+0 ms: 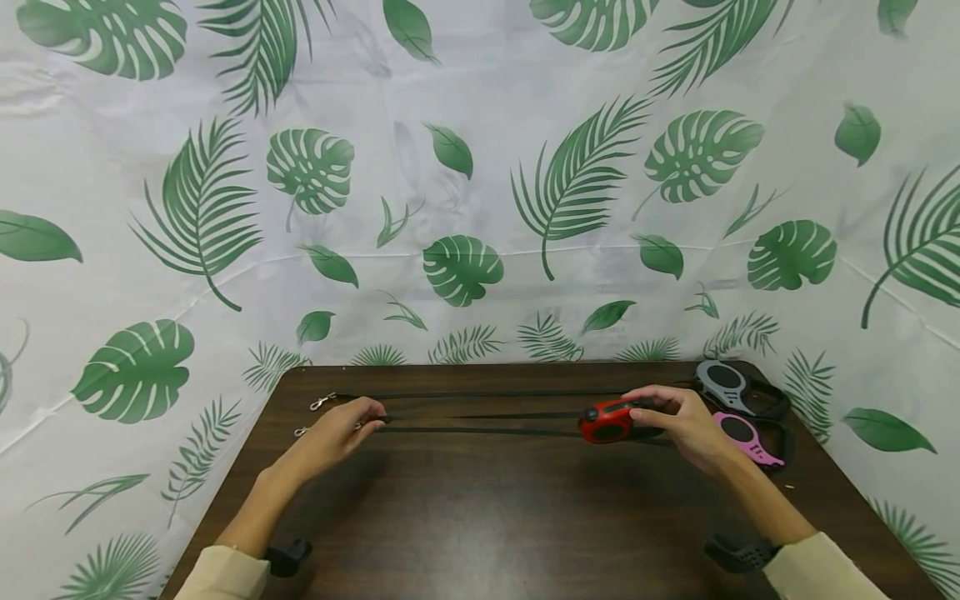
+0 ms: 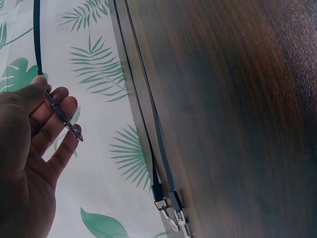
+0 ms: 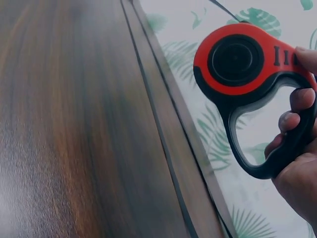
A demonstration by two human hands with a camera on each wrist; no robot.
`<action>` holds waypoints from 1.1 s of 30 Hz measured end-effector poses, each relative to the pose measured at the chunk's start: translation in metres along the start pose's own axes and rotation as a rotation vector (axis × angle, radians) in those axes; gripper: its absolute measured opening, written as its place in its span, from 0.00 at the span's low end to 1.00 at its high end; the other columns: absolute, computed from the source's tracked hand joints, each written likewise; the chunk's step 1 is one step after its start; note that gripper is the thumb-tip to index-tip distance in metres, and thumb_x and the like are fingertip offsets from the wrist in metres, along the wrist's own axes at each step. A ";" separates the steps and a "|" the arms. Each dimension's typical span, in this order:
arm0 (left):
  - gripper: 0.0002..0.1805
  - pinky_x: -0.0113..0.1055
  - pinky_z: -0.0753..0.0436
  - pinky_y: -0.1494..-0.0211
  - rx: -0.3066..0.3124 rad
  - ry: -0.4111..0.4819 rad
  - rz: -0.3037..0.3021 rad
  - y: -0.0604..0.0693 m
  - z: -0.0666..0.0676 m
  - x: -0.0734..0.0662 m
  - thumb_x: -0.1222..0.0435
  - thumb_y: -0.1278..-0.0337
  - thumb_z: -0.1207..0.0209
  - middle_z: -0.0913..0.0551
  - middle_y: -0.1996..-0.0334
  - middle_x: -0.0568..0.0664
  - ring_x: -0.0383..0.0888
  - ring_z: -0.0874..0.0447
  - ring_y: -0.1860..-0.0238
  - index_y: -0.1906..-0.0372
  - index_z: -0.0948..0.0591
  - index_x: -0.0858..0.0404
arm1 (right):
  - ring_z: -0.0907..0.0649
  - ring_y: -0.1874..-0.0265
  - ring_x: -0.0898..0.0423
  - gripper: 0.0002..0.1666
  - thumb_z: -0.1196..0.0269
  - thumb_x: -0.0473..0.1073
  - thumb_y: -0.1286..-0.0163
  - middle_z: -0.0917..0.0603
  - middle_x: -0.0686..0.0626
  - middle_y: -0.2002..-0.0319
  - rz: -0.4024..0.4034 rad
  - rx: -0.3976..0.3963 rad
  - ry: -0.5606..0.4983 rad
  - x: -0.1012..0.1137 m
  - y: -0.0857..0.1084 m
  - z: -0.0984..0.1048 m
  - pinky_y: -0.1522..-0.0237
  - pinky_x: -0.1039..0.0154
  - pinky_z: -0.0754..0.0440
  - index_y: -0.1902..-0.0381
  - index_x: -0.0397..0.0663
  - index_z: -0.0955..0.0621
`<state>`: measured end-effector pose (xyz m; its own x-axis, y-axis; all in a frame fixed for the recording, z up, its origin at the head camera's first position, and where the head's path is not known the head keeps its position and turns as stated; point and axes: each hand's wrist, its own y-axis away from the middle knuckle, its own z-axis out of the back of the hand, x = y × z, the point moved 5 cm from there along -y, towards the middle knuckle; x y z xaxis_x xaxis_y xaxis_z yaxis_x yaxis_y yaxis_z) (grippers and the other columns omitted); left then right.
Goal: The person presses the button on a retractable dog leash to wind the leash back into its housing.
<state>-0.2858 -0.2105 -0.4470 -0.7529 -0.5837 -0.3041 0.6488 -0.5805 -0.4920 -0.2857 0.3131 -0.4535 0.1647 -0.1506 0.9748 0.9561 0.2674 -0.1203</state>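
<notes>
Stretching dead straight between two hands, the black strap (image 2: 37,39) of a red-and-black retractable leash (image 1: 606,425) is being held up over a dark wood table (image 1: 480,517). The leash casing is gripped in the right hand (image 1: 686,425), fingers curled through the black handle loop (image 3: 261,172) and thumb set on the red part. Over at 9 o'clock from the casing, the strap's end is pinched between thumb and fingers of the left hand (image 1: 337,433), and the metal swivel clip (image 2: 66,121) is pointed toward 5 o'clock in the left wrist view.

Two more of these are laid on the table: a pink retractable leash (image 1: 742,432) at 3 o'clock from the red one, and a grey retractable leash (image 1: 723,379) between 2 and 3. Their thin black straps (image 3: 161,135) are run along the far side, ending in silver clips (image 1: 322,402), one seen at 11 o'clock from the left hand, the other at 9. Past the far edge, everything is backed by a white leaf-print cloth (image 1: 390,108).
</notes>
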 end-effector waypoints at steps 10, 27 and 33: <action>0.11 0.40 0.13 0.59 0.007 0.011 0.009 -0.003 -0.003 -0.003 0.77 0.38 0.31 0.13 0.62 0.49 0.42 0.13 0.61 0.54 0.18 0.66 | 0.12 0.57 0.55 0.14 0.35 0.30 0.25 0.10 0.50 0.57 0.061 0.037 -0.033 0.002 -0.005 -0.012 0.51 0.53 0.11 0.44 0.38 0.13; 0.10 0.42 0.12 0.56 0.031 0.021 0.015 -0.005 -0.006 -0.008 0.76 0.34 0.33 0.13 0.59 0.48 0.45 0.12 0.58 0.52 0.18 0.66 | 0.12 0.55 0.54 0.15 0.36 0.29 0.25 0.10 0.50 0.56 0.074 0.068 -0.112 0.000 -0.010 -0.029 0.52 0.55 0.10 0.43 0.38 0.14; 0.10 0.42 0.13 0.57 0.023 0.026 0.008 -0.006 -0.009 -0.009 0.76 0.35 0.32 0.13 0.60 0.48 0.45 0.12 0.59 0.53 0.18 0.65 | 0.13 0.55 0.54 0.15 0.36 0.29 0.25 0.10 0.50 0.56 0.069 0.079 -0.129 -0.001 -0.011 -0.035 0.52 0.59 0.11 0.44 0.39 0.13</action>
<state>-0.2838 -0.1966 -0.4483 -0.7501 -0.5737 -0.3289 0.6569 -0.5891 -0.4705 -0.2883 0.2768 -0.4596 0.1923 -0.0076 0.9813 0.9207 0.3476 -0.1777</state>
